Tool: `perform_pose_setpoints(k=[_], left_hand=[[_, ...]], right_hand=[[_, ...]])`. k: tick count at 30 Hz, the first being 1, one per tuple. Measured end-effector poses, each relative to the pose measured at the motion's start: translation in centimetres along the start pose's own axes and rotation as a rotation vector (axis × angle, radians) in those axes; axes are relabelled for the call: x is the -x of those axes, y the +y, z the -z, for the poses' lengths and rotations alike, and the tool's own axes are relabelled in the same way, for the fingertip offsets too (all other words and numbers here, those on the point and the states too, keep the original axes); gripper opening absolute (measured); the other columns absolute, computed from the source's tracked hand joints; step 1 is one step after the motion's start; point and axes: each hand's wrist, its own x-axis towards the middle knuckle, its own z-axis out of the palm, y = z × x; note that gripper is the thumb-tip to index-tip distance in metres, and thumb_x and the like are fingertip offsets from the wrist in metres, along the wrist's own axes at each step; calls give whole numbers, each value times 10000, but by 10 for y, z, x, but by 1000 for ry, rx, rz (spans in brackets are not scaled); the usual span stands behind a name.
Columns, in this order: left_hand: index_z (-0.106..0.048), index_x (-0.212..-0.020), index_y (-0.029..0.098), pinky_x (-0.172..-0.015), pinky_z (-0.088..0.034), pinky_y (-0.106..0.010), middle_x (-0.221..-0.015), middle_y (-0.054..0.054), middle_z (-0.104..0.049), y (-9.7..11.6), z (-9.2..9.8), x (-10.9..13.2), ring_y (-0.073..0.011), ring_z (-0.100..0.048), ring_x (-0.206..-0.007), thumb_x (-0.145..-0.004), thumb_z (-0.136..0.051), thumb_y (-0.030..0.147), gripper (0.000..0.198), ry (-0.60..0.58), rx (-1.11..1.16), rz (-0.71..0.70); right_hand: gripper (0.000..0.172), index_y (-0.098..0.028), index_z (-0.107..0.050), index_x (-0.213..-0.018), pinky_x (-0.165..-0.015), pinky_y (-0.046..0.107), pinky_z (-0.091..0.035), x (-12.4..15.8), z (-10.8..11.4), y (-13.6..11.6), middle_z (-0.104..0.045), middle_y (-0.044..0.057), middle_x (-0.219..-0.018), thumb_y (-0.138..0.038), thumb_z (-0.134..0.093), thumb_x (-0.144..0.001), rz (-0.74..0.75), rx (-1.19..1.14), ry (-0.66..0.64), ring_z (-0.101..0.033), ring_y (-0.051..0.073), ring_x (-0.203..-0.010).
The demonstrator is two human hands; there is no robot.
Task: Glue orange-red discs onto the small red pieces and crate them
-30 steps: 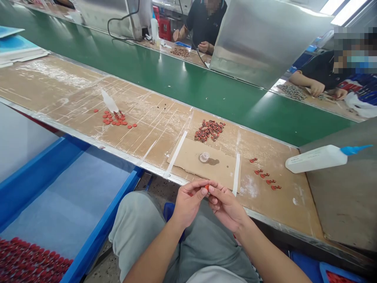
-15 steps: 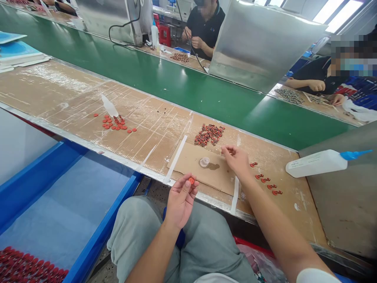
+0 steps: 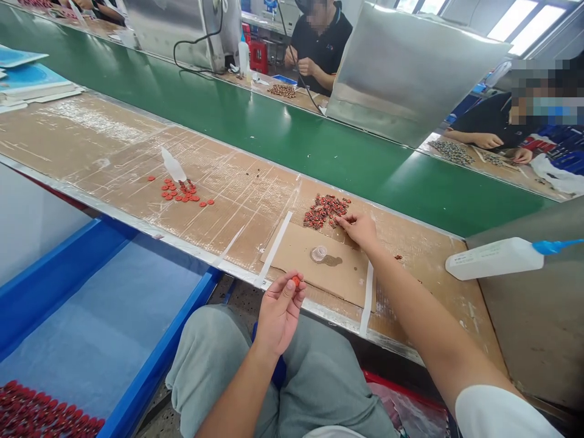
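One small red disc [image 3: 296, 280] clamped in the left hand's [image 3: 279, 313] fingertips, right hand's [image 3: 359, 230] fingers loosely together beside a heap of red parts [image 3: 325, 211]

Got a white squeeze bottle with a blue tip [image 3: 490, 260] off to the right, plus a green conveyor belt [image 3: 255, 128] behind the bench, and a co-worker in a black polo [image 3: 319, 42] across it.

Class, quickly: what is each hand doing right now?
Left hand: closed, holding a small red disc.
Right hand: at the pile of red parts; grip cannot be told.

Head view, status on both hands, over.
Left hand: pinching small red piece. Right hand: at edge of red parts pile. Small cup on cardboard between them.
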Motion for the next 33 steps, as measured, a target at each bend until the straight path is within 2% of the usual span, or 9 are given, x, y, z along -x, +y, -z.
perform_pose_setpoints(k=[5, 12, 19, 23, 26, 29, 33], left_hand=[[-719, -950, 150, -775, -550, -169, -967, -56, -725, -2, 0, 0, -86, -680, -817, -757, -736, 149, 194, 11, 4, 10], [-717, -965, 155, -805, -553, -171, -980, -56, -731, -5, 1, -1, -97, -692, -854, -765, -725, 132, 202, 7, 8, 19], [-716, -957, 147, -804, -562, -177, -965, -61, -737, -7, 0, -1, -108, -701, -849, -758, -729, 128, 200, 25, 6, 39], [-716, -950, 149, -802, -570, -183, -982, -63, -736, -8, 0, -2, -118, -707, -846, -747, -734, 121, 206, 45, 7, 43], [-715, -956, 146, -809, -568, -178, -1021, -70, -731, -8, 0, -3, -122, -706, -873, -752, -727, 113, 207, 44, 4, 43], [-712, -985, 152, -842, -560, -184, -1046, -72, -727, -7, 0, -3, -128, -701, -915, -755, -715, 89, 238, 38, -10, 49], [-710, -999, 152, -861, -548, -177, -1056, -71, -725, -7, 0, -4, -123, -695, -937, -760, -706, 72, 252, 26, -25, 43]], right_hand=[[244, -205, -733, -954, -690, 297, -465, 2, 7, 4, -734, 52, -848, -375, -644, -803, 73, 26, -55, -631, 165, -689], [127, -202, -734, -858, -747, 324, -475, 3, 14, -2, -714, 45, -751, -192, -654, -760, 153, 116, -144, -631, 190, -726], [95, -172, -693, -812, -819, 356, -470, 7, 13, -1, -712, 93, -842, -125, -638, -751, 176, 80, -113, -637, 225, -842], [169, -155, -684, -933, -761, 329, -506, 17, 14, 2, -718, 86, -843, -156, -640, -770, 182, -49, -87, -662, 191, -757], [270, -151, -673, -1053, -678, 288, -533, 36, 12, 4, -730, 69, -848, -275, -616, -820, 184, -183, -62, -673, 159, -685], [311, -174, -719, -987, -689, 295, -545, 58, 8, 7, -745, 66, -874, -405, -639, -796, 189, -282, -13, -688, 179, -736], [300, -196, -750, -922, -721, 322, -556, 77, 4, 7, -754, 59, -855, -431, -681, -749, 180, -363, 29, -700, 197, -749]])
